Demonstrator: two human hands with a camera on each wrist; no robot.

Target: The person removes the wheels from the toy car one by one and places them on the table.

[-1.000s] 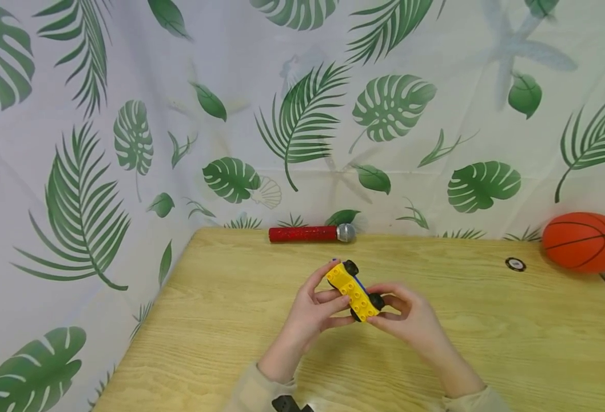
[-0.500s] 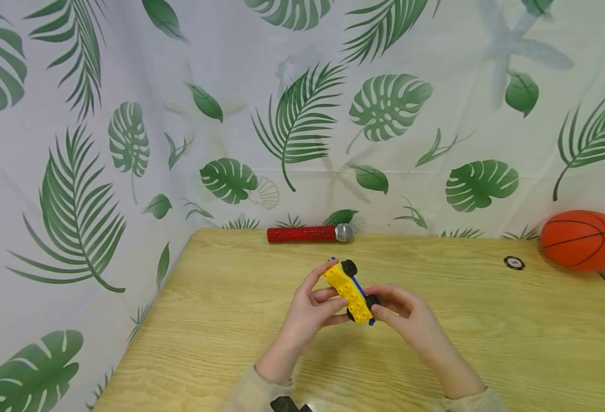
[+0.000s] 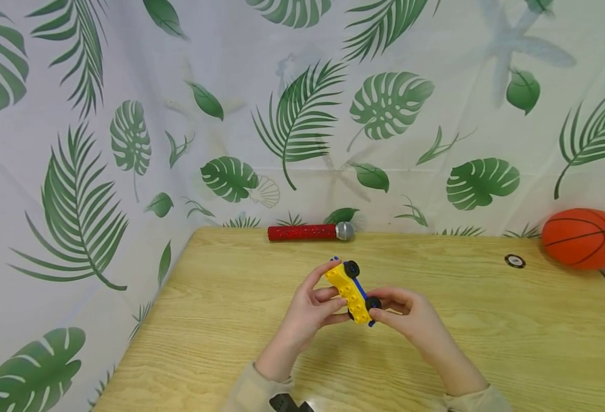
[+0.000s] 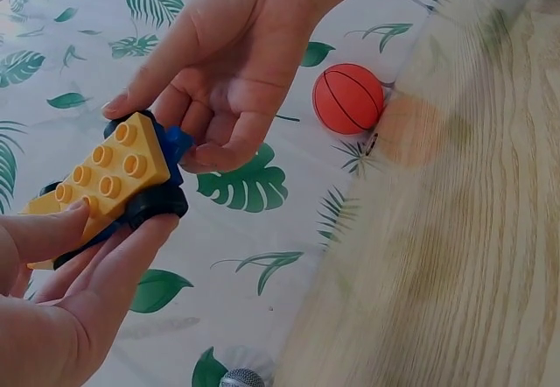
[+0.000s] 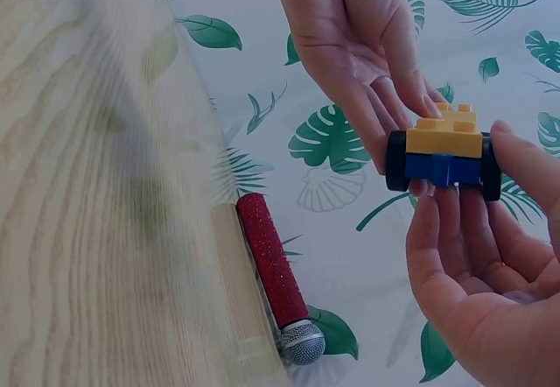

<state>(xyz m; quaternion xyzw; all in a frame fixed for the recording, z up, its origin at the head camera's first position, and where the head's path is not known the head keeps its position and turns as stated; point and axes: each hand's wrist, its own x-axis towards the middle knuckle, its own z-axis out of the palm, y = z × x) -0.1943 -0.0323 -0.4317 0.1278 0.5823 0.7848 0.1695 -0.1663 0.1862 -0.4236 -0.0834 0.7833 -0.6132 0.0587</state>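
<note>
Gripped by both hands, the toy car lies at 2 o'clock from the left hand, 10 o'clock from the right hand.

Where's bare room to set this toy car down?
The pale wooden table is bare left of the left hand, and between the right hand and the round black-and-white chip. Crowded: far right corner, by the orange basketball; far edge, at the red microphone.
</note>
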